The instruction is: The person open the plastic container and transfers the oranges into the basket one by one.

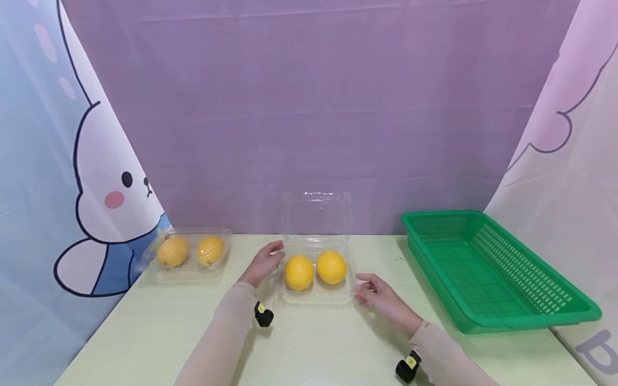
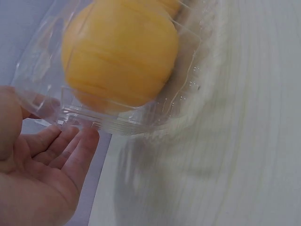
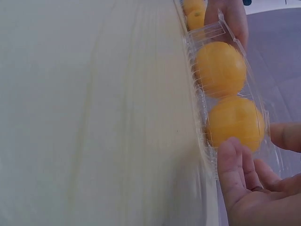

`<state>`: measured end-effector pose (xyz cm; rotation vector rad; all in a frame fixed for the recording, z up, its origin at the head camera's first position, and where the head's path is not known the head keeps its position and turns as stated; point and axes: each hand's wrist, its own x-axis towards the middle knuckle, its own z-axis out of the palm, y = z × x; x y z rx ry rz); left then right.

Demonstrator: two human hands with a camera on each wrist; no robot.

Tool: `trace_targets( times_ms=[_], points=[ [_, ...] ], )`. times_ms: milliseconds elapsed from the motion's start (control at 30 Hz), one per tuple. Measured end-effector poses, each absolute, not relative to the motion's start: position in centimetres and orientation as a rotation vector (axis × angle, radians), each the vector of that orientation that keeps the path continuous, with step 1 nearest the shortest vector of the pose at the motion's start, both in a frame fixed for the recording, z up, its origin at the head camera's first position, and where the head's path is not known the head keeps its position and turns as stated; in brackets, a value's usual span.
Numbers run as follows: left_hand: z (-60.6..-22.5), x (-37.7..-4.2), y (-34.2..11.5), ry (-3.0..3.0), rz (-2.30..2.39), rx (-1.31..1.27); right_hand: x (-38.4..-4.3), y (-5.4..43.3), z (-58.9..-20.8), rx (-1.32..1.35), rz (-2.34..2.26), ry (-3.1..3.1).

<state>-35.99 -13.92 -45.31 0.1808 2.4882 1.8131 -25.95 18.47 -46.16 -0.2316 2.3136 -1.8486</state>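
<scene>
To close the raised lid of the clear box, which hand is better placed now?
Probably the left hand: it is beside the back part of the clear box, nearer the raised lid. The right hand is nearer the front.

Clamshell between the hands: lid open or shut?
Open. In the head view, the clear lid stands raised behind the clamshell base, and the two round yellow fruits in it sit uncovered.

Cannot tell touch from nearness between right fingers [image 3: 228, 169] and clear box [image 1: 317, 298]; see the tip of the left thumb [image 2: 9, 117] only dimly through plastic. Lose most of the second fruit [image 2: 170, 4] behind the nearer fruit [image 2: 120, 54] and past the left wrist view's top edge. Cannot identify the tiny dark mark [image 1: 398, 259] on the counter [image 1: 309, 348]
</scene>
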Motion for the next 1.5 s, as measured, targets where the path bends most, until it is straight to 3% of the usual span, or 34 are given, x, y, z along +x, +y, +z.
trace_targets(
  times_ms=[1500],
  points=[
    [-45.1,-33.2,-14.2,2.381,1.822,0.295,-24.8,21.3,-44.8,-0.466,-1.648,2.183]
  ],
)
